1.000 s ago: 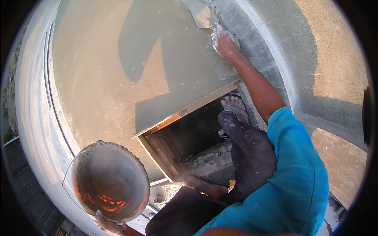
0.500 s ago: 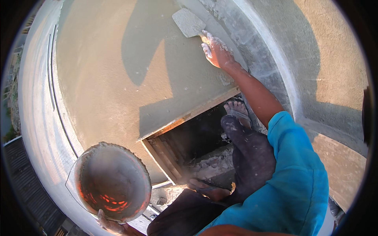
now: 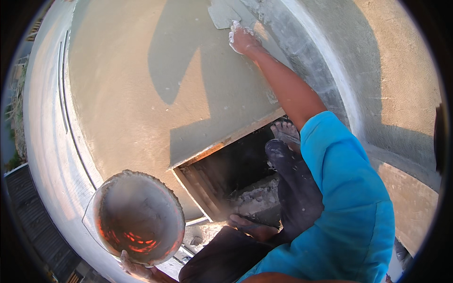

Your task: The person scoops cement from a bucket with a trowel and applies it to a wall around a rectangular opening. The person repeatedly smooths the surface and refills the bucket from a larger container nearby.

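While the right hand [image 3: 245, 40] reaches out over the smooth grey cement surface [image 3: 127, 118], its fingers are closed around the handle of a trowel [image 3: 223, 15], whose flat blade lies against that surface near the top edge of the view, partly cut off there. The left hand [image 3: 137, 269], low on the left, grips a round bucket [image 3: 141, 243] by its lower edge; the far side of this grip is hidden. The bucket tips its mouth toward the camera, its inside coated with grey cement and glowing orange near the bottom, and a thin wire handle [image 3: 84, 221] hangs out at its left. Between the two hands is a dark opening [image 3: 236, 162] edged by a wooden frame [image 3: 193, 188], with one foot [image 3: 286, 132] at its right end, just beside the dark trousers [image 3: 299, 188].
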A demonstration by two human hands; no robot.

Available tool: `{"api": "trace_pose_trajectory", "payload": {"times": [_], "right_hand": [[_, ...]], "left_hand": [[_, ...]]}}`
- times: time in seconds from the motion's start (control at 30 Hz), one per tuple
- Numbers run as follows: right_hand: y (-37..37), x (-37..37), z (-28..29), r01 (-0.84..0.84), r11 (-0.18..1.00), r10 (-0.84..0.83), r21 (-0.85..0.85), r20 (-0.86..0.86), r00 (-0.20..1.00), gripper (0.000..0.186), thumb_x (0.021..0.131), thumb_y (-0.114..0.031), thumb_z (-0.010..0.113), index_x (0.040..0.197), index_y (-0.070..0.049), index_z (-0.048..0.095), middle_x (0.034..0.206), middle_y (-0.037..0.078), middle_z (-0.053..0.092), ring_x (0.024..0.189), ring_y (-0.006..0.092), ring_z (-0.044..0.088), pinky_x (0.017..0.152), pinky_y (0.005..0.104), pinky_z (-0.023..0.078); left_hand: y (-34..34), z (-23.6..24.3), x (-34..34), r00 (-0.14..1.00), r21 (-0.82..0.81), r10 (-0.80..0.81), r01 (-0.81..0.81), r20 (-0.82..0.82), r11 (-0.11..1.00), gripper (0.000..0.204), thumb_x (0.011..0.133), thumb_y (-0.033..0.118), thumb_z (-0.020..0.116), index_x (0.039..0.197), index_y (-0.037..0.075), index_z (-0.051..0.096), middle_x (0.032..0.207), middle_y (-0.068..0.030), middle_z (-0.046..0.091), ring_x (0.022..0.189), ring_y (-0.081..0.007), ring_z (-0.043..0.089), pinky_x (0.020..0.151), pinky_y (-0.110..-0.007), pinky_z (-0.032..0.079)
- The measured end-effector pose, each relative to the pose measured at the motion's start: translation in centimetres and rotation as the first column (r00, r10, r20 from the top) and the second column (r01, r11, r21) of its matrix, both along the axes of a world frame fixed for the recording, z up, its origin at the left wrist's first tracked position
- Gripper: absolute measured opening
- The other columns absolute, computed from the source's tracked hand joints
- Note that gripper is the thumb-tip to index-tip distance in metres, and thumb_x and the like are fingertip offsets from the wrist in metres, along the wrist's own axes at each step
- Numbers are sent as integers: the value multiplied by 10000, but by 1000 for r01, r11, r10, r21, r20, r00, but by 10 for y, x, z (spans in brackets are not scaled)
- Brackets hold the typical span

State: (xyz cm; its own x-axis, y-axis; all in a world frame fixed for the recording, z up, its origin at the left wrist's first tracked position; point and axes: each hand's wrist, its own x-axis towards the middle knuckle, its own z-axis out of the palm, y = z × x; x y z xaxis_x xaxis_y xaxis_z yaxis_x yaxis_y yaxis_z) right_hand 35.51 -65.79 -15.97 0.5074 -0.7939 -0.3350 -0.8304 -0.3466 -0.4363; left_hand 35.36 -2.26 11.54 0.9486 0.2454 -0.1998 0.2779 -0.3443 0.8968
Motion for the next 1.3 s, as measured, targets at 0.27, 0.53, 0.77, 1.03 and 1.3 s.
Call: {"api": "trace_pose_trajectory", "payload": {"times": [0.27, 0.53, 0.77, 1.03, 1.3], "right_hand": [[64, -136, 11, -83, 995, 77, -53, -96, 992, 537, 1000, -350, 429, 1505, -199, 323, 1422, 189, 483, 1294, 392, 478, 1071, 532, 383], [118, -185, 34, -118, 993, 111, 9, 289, 951, 493, 979, -250, 524, 1425, -73, 411, 1295, 236, 577, 1199, 419, 543, 1011, 492, 424], [107, -161, 26, -139, 985, 164, -101, 310, 936, 513, 951, -325, 564, 1391, -80, 470, 1296, 208, 578, 1190, 383, 563, 1005, 468, 438], [56, -28, 128, 76, 831, 317, -550, 582, 749, 590, 885, -268, 708, 1299, 59, 445, 1188, 250, 531, 1134, 403, 543, 978, 465, 430], [-29, 19, 146, -389, 827, 422, -406, -9, 907, 784, 842, -363, 695, 1432, 49, 382, 1389, 279, 488, 1299, 390, 481, 1074, 457, 400]], "left_hand": [[17, -12, 4, 991, 75, 98, -105, 92, 992, 362, 861, 276, 601, 999, -57, 627, 973, -130, 626, 855, -233, 642, 696, -376, 540], [17, -10, -1, 999, -24, 44, -43, 29, 999, 421, 851, 245, 611, 1118, -79, 579, 1066, -164, 612, 926, -249, 638, 764, -392, 543], [-31, -3, -10, 994, -126, 38, -25, 100, 992, 468, 852, 148, 587, 1258, -75, 522, 1112, -175, 627, 970, -258, 649, 826, -386, 553], [-67, 13, -3, 996, -330, 77, -61, 37, 942, 452, 834, 49, 567, 1266, -85, 542, 1144, -166, 636, 984, -214, 650, 835, -339, 547], [-103, 16, -31, 901, -482, 430, -352, 58, 803, 447, 809, -20, 588, 1254, -59, 586, 1007, -74, 643, 848, -109, 582, 761, -261, 488]]}}
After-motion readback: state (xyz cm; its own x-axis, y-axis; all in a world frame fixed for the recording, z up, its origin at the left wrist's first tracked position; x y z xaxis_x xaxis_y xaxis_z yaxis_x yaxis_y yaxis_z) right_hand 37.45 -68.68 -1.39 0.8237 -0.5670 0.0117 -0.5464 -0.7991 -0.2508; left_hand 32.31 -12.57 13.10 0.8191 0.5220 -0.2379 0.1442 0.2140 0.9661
